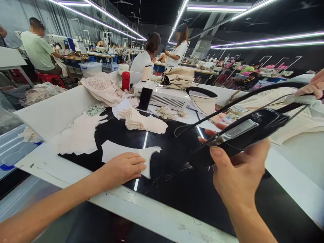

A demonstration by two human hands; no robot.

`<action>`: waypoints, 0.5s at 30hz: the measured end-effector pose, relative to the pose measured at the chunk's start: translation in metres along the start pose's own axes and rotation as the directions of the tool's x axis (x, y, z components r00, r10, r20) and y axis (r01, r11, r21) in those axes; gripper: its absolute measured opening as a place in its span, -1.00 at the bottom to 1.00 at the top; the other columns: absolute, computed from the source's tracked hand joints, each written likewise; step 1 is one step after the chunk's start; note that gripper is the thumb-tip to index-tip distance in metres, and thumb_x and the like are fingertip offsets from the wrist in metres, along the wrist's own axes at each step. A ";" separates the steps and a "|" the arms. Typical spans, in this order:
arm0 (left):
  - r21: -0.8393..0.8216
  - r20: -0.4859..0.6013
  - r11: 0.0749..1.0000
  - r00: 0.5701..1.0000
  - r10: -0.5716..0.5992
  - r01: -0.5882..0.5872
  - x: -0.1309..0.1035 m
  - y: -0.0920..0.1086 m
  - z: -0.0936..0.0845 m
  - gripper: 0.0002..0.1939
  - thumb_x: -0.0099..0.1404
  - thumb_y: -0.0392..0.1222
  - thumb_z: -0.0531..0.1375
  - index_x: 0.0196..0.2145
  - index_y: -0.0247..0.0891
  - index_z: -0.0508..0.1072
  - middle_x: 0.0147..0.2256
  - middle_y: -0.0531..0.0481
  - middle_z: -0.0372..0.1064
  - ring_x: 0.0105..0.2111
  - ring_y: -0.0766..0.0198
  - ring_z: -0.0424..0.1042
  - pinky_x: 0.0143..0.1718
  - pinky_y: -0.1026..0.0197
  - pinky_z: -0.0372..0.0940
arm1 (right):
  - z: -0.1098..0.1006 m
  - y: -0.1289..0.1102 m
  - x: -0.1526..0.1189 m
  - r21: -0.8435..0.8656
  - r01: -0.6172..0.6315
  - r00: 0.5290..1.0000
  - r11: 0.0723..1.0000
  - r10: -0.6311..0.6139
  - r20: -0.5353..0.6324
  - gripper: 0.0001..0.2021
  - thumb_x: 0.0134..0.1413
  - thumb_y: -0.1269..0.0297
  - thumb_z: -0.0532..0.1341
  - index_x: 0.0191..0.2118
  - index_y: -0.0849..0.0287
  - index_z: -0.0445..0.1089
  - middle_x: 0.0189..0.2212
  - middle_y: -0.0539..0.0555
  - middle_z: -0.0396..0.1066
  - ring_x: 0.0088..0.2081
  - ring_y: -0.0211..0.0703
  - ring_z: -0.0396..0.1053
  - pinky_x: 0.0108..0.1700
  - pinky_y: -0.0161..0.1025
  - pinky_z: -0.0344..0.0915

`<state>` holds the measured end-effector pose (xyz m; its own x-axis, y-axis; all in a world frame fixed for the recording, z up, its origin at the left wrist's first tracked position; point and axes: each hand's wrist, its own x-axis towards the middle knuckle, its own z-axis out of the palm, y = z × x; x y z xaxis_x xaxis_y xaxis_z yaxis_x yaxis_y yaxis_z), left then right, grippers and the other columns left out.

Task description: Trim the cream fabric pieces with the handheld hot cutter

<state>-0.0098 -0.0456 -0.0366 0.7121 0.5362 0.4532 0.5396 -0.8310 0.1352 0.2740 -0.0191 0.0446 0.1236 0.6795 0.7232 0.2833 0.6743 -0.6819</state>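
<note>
My left hand (126, 168) lies with its fingers flat on a cut piece of white cloth (118, 150) with a folded-over right side, on a glossy black work surface (172, 179). My right hand (238, 172) grips a black iron (253, 135) with a silver panel, tilted and held over the right part of the surface. The thumb is in front, and some fingertips show behind it. A black cord (240, 96) loops above the iron. Beyond my left hand are a stack of cream cloth pieces (144, 121) and a pale cloth pile (78, 135).
A phone (145, 99) leans against a white vented box (162, 96) at the back, near a red bottle (126, 81). Another person's hand (312, 86) is at the right edge, by a whitish object. Co-workers and sewing machines fill the background. A white board (58, 113) borders the left.
</note>
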 end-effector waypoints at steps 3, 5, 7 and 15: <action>-0.004 -0.015 0.997 0.997 0.073 -0.073 0.007 0.005 0.002 -0.82 0.48 -0.22 0.25 -0.01 -0.33 0.48 -0.05 -0.15 0.55 -0.04 0.14 0.54 0.10 0.10 0.45 | 0.019 -0.005 -0.001 0.129 -0.116 0.984 0.985 0.131 -0.121 -0.68 0.10 0.16 0.47 -0.08 0.00 0.40 -0.22 -0.01 0.51 -0.34 -0.15 0.54 -0.30 -0.14 0.58; 0.002 -0.003 0.992 0.992 0.123 -0.123 0.012 0.007 0.002 -0.89 0.49 -0.25 0.23 -0.07 -0.33 0.48 -0.12 -0.11 0.54 -0.09 0.16 0.54 0.07 0.14 0.45 | 0.027 -0.008 0.000 0.140 -0.091 0.983 0.986 0.112 -0.146 -0.69 0.07 0.22 0.48 -0.15 0.03 0.38 -0.29 -0.06 0.49 -0.44 -0.24 0.47 -0.39 -0.23 0.54; 0.029 0.026 0.986 0.986 0.165 -0.166 0.016 0.008 0.002 -0.93 0.52 -0.32 0.17 -0.14 -0.32 0.47 -0.18 -0.09 0.53 -0.12 0.18 0.53 0.04 0.15 0.45 | 0.032 -0.012 0.000 0.158 -0.055 0.986 0.986 0.079 -0.147 -0.66 0.03 0.27 0.50 -0.15 0.03 0.36 -0.29 -0.07 0.49 -0.46 -0.26 0.45 -0.42 -0.25 0.53; 0.100 0.052 0.979 0.983 0.175 -0.179 0.018 0.009 0.013 -0.72 0.52 -0.44 0.04 -0.30 -0.29 0.46 -0.33 -0.04 0.49 -0.27 0.23 0.49 -0.09 0.20 0.44 | 0.049 -0.024 -0.026 0.342 -0.127 0.991 0.931 0.130 0.014 -0.61 0.15 0.20 0.44 0.02 -0.02 0.32 -0.32 -0.09 0.45 -0.49 -0.26 0.46 -0.48 -0.24 0.49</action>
<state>0.0137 -0.0410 -0.0386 0.8181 0.3896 0.4230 0.4454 -0.8946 -0.0373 0.2174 -0.0392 0.0371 0.1459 0.7656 0.6266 -0.0767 0.6402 -0.7644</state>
